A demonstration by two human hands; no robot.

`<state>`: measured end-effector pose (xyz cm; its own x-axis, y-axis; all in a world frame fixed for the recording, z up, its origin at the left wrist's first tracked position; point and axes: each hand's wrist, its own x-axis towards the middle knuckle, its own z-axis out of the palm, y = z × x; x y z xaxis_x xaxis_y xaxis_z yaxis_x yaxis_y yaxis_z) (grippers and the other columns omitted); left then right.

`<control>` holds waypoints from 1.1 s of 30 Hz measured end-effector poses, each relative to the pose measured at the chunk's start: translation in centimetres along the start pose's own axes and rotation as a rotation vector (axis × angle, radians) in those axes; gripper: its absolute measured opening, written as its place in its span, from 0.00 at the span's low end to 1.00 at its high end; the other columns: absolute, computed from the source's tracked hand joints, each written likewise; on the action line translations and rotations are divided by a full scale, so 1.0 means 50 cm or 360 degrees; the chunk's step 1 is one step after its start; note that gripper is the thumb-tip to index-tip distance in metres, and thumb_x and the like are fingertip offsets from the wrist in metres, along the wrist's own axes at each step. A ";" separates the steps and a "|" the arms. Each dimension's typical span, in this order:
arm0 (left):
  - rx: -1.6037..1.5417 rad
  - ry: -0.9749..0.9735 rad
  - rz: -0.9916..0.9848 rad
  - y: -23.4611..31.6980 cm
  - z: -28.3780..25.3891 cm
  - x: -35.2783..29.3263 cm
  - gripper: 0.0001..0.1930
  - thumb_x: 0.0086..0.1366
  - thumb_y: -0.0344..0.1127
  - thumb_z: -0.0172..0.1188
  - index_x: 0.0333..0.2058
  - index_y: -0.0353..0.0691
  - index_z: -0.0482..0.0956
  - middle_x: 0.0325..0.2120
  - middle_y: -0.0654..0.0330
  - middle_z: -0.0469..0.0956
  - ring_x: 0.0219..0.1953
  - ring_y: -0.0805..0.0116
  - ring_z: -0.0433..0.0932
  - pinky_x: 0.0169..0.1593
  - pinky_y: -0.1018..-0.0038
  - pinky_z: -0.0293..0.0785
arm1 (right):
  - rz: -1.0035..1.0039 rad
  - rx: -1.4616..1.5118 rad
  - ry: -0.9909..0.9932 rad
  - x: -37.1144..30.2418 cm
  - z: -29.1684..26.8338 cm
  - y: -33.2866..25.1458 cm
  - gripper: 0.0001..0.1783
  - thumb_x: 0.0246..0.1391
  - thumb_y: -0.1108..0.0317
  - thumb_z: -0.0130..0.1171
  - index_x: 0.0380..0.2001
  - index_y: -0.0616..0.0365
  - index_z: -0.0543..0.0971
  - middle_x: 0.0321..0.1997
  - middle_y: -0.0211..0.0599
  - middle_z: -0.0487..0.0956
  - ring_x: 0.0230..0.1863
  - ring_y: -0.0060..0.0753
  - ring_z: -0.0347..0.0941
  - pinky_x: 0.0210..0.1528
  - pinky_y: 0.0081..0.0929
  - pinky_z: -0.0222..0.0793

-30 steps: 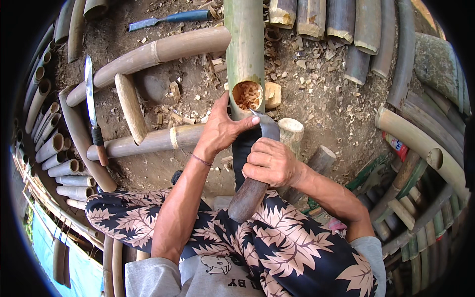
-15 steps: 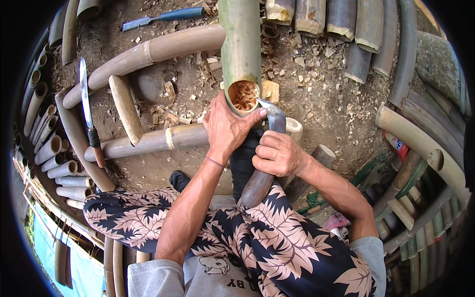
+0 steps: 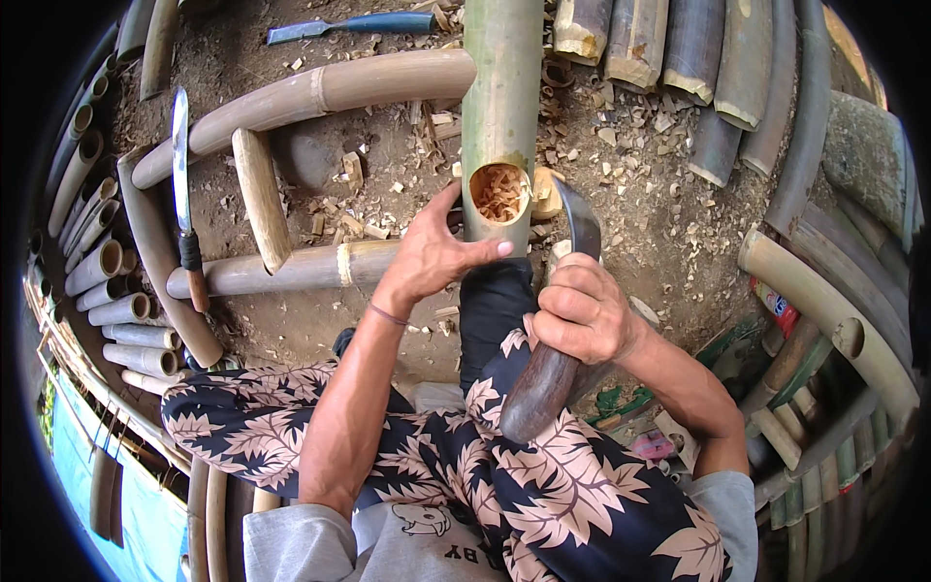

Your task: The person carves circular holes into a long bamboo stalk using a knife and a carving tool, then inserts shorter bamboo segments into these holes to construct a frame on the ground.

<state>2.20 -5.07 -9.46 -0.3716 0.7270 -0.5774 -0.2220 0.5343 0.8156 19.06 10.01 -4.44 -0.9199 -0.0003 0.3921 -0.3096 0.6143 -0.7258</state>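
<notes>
A thick green bamboo tube [image 3: 499, 87] stretches away from me, its near end cut open. Pale curled shavings [image 3: 500, 192] fill much of that opening. Beside the near end is my left hand [image 3: 432, 250], open, its thumb spread under the lower rim and its fingers along the left side; whether they press on the bamboo I cannot tell. In my closed right hand [image 3: 585, 312] is a curved knife with a dark wooden handle [image 3: 539, 393]. Its hooked blade [image 3: 582, 218] points up and left, just right of the opening and apart from the shavings.
Curved bamboo poles [image 3: 388, 80] and a short wooden peg [image 3: 260, 199] lie left of the tube. A long knife [image 3: 181, 160] and a blue-handled chisel [image 3: 388, 21] rest farther off. Cut bamboo pieces [image 3: 635, 44] line the far right; chips litter the ground. Bamboo lengths [image 3: 824, 291] crowd the right.
The blade has come out of the tube's mouth, moving right and toward me with my right hand. My left hand has loosened, its thumb and fingers wider apart. The view has shifted slightly.
</notes>
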 end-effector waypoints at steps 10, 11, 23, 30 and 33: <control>-0.0398 -0.0175 -0.0189 -0.031 -0.039 0.001 0.51 0.48 0.46 0.79 0.64 0.25 0.62 0.53 0.43 0.76 0.51 0.61 0.78 0.57 0.67 0.74 | -0.0043 0.0552 -0.0371 0.044 0.071 0.009 0.11 0.37 0.64 0.57 0.26 0.58 0.73 0.26 0.31 0.63 0.32 0.35 0.68 0.38 0.32 0.67; -0.0436 -0.0164 -0.0194 -0.037 -0.036 0.003 0.50 0.49 0.46 0.78 0.63 0.25 0.63 0.52 0.44 0.77 0.50 0.62 0.78 0.55 0.68 0.74 | -0.0048 0.0535 -0.0379 0.045 0.072 0.010 0.11 0.37 0.64 0.58 0.25 0.58 0.73 0.25 0.31 0.63 0.32 0.35 0.67 0.38 0.32 0.67; 0.0024 0.0185 -0.0298 -0.021 -0.010 0.002 0.35 0.56 0.48 0.73 0.55 0.27 0.75 0.38 0.48 0.84 0.40 0.69 0.82 0.45 0.72 0.79 | -0.0320 0.0165 -0.0491 0.020 0.116 0.071 0.08 0.36 0.65 0.59 0.22 0.53 0.72 0.23 0.27 0.63 0.28 0.30 0.66 0.35 0.28 0.66; -0.0272 0.0164 -0.0206 -0.018 -0.012 0.002 0.43 0.51 0.56 0.74 0.55 0.23 0.73 0.40 0.42 0.83 0.41 0.58 0.83 0.48 0.67 0.77 | 0.0220 0.0625 0.0065 0.084 0.078 0.047 0.09 0.43 0.78 0.65 0.22 0.56 0.74 0.26 0.30 0.70 0.27 0.31 0.69 0.32 0.29 0.69; -0.0169 0.0143 -0.0270 -0.002 -0.017 0.005 0.49 0.46 0.60 0.75 0.54 0.21 0.72 0.42 0.41 0.82 0.42 0.57 0.83 0.50 0.67 0.77 | 0.1098 0.1774 0.1221 0.135 0.039 0.073 0.08 0.57 0.75 0.57 0.38 0.59 0.69 0.22 0.30 0.69 0.22 0.22 0.66 0.28 0.28 0.69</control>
<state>1.35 -5.35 -9.66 -0.3988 0.5868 -0.7047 -0.3800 0.5937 0.7093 11.23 10.70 -5.55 -0.7215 0.6428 -0.2573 -0.2256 -0.5696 -0.7903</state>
